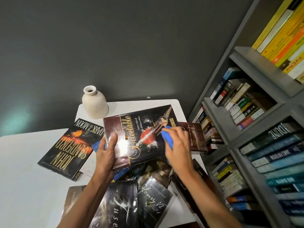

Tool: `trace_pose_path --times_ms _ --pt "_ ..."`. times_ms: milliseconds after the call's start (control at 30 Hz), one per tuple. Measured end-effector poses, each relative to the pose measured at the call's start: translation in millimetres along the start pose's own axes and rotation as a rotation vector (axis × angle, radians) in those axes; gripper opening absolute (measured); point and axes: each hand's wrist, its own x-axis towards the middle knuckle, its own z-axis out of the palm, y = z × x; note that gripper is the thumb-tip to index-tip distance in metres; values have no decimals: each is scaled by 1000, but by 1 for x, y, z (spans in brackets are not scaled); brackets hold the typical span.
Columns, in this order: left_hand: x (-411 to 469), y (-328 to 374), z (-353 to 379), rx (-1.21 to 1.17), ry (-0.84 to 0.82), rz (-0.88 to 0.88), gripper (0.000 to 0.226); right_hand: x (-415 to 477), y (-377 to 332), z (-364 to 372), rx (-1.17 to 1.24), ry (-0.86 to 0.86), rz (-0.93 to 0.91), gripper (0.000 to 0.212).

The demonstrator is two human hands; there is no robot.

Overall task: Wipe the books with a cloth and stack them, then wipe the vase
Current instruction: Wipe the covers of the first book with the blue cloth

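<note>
White vase (95,102) stands at 11 o'clock of the dark-red book (139,127). Left hand (105,152) clamps that book's 9 o'clock edge, thumb on the cover — right hand (178,145), at 3 o'clock, bunches the blue cloth (168,137) against the cover.

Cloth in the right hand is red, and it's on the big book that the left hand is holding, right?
Not quite. The cloth is blue, not red, as the head view shows. The rest is right: the right hand holds it on the big book, which the left hand grips.
</note>
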Motion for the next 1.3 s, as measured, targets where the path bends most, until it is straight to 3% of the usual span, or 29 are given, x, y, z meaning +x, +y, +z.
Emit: trace_pose_path --times_ms 133,333,500,633,800,967,1200,1300 --pt "-4 -10 -2 12 -3 -39 41 27 13 -10 -40 46 65 39" --pt "-6 -2 7 12 -33 -38 41 11 -10 6 16 -87 -126 42" --pt "-8 -6 -1 29 -20 -76 49 24 22 -17 -21 34 47 38" --pt "-8 -11 3 45 -43 -113 55 54 3 -6 -32 30 5 39" --pt "-8 -10 3 65 -55 -96 36 29 -9 1 -5 -149 -166 46" --pt "-11 -14 -5 88 -49 -100 40 46 27 -21 -50 36 28 40" --pt "-7 -14 1 91 -80 -72 34 36 -14 5 1 -135 -192 46" --pt "-7 -12 -1 83 -74 -60 35 34 14 -14 -1 -87 -128 45"
